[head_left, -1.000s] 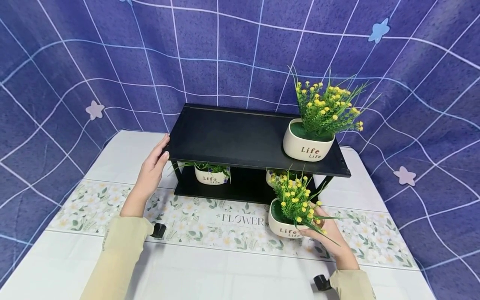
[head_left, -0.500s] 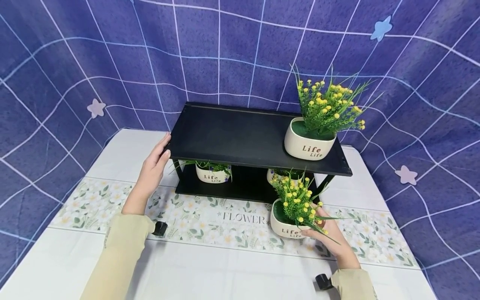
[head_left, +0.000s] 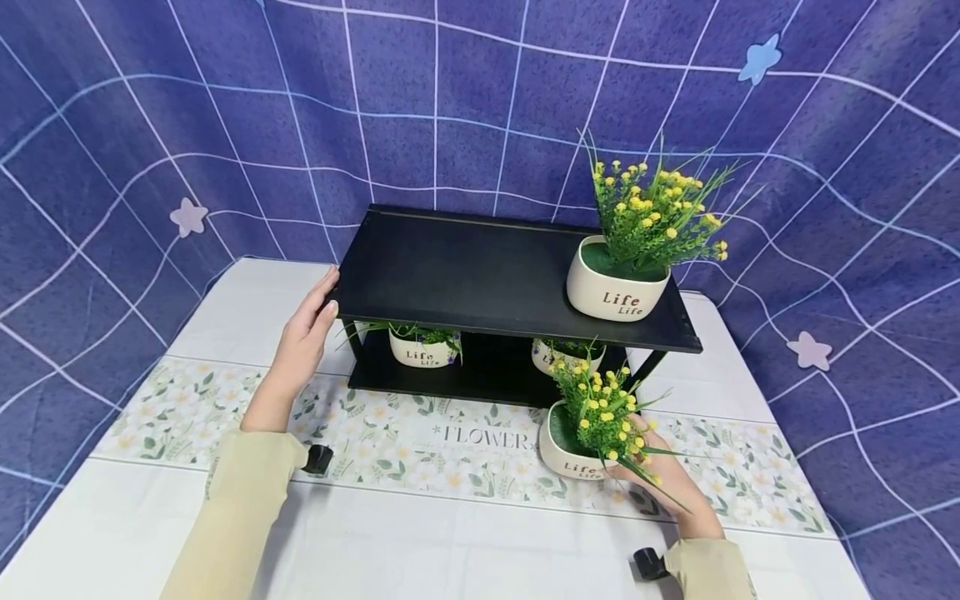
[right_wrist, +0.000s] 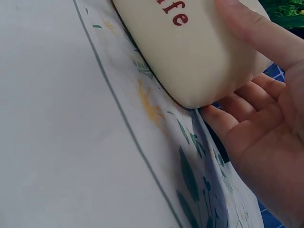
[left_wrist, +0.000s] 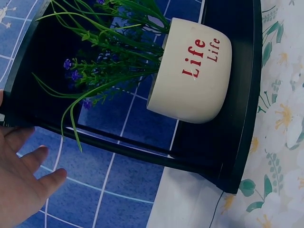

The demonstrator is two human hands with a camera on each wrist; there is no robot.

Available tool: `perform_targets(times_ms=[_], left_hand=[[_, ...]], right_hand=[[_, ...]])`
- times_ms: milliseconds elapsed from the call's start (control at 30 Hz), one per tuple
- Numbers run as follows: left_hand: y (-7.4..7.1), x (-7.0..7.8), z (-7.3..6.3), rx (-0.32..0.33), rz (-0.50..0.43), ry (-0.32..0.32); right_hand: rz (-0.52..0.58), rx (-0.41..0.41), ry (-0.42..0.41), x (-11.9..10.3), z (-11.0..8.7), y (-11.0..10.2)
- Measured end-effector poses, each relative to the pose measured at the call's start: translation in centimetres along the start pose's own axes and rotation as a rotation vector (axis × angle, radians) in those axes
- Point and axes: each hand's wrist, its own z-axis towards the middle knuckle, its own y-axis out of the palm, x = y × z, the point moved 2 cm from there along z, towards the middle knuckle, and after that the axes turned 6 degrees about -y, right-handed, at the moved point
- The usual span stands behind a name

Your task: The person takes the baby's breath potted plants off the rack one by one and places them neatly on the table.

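Note:
My right hand (head_left: pixel 671 482) grips a cream oval potted plant (head_left: pixel 567 461) with yellow flowers, marked "Life", low in front of the black two-tier shelf (head_left: pixel 457 271). In the right wrist view, the thumb lies across the front of this pot (right_wrist: pixel 190 61) and the fingers are behind and under its end. My left hand (head_left: pixel 302 337) rests its fingers against the shelf's left edge. A matching yellow-flowered plant (head_left: pixel 615 292) stands on the top board's right. Below it, two more cream pots stand: a purple-flowered one (left_wrist: pixel 194 76) at left and another (head_left: pixel 546 357) at right, partly hidden.
The table wears a white cloth (head_left: pixel 420 546) with a floral band reading "FLOWER" (head_left: pixel 486 437) in front of the shelf. A blue gridded curtain (head_left: pixel 472 92) with star shapes hangs behind and at both sides.
The potted plant in my right hand has tilted a little to the right and sunk slightly. More of the lower right pot shows behind it. My left hand stays at the shelf edge.

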Motion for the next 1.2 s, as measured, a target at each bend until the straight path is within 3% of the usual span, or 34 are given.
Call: perform_targets(times_ms=[100, 233, 367, 500, 733, 1033, 1200], left_hand=[[-0.1, -0.5, 0.2, 0.004, 0.012, -0.013], [-0.1, -2.2, 0.8, 0.008, 0.026, -0.025], [-0.2, -3.4, 1.2, 0.015, 0.031, -0.017], [-0.1, -3.5, 1.2, 0.018, 0.023, -0.008], [-0.1, -3.5, 1.2, 0.02, 0.034, -0.012], [-0.1, -3.6, 1.4, 0.021, 0.027, 0.003], [-0.1, -3.5, 1.1, 0.019, 0.019, 0.004]], right_hand=[[0.029, -0.008, -0.009, 0.0, 0.0, 0.1], [0.032, -0.007, -0.034, -0.1, 0.0, 0.0], [-0.022, -0.004, -0.046, -0.1, -0.1, 0.0], [-0.078, 0.001, -0.067, -0.4, -0.4, 0.0], [-0.024, -0.025, 0.018, -1.1, -0.6, 0.0], [-0.006, -0.026, -0.013, -0.9, -0.4, 0.1], [-0.085, -0.052, -0.028, -1.1, -0.5, -0.4]])
